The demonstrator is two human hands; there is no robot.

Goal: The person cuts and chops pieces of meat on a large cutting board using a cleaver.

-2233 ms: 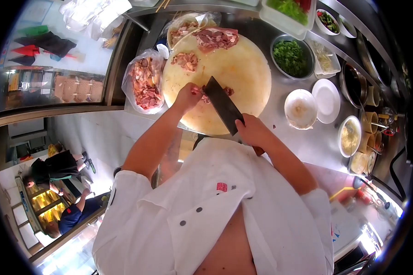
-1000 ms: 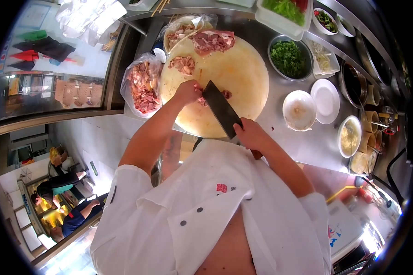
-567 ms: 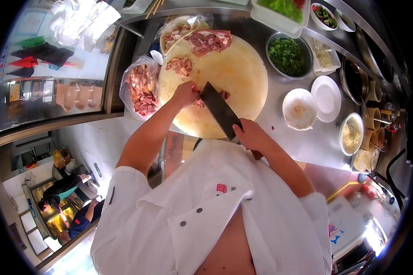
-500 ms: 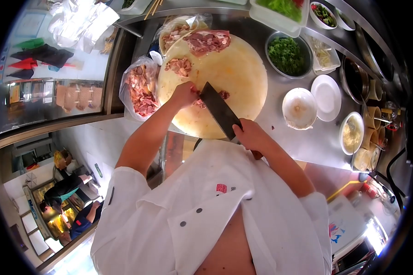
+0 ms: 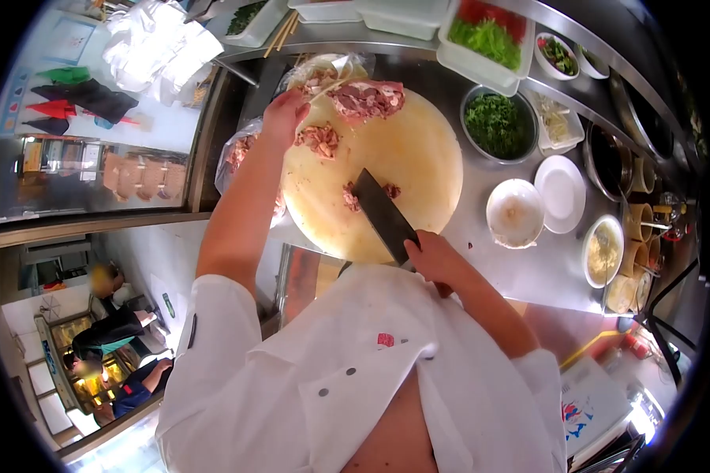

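My right hand [image 5: 434,258] is wrapped round the handle of a cleaver [image 5: 385,217], its dark blade lying over the round cutting board [image 5: 422,158]. Small chopped meat bits [image 5: 351,197] lie on both sides of the blade's far end. My left hand [image 5: 286,116] is at the board's upper left rim, fingers drawn together; what they hold, if anything, is hidden. Close to it are a bagged bowl of meat pieces [image 5: 317,81] and a large raw meat piece [image 5: 368,99]. A pile of cut meat [image 5: 319,141] sits just below. My left forearm partly covers a plastic bag of meat [image 5: 238,151].
Right of the board stand a metal bowl of chopped greens [image 5: 497,126], a white bowl [image 5: 515,213], a white plate [image 5: 560,194] and a bowl of pale minced food [image 5: 604,251]. Vegetable tubs [image 5: 485,43] line the back shelf. Other people [image 5: 106,335] are at lower left.
My left hand has moved from beside the cleaver's tip up and left to the board's far rim. The cleaver stays in my right hand, nearly in place. The whole view has shifted slightly downward.
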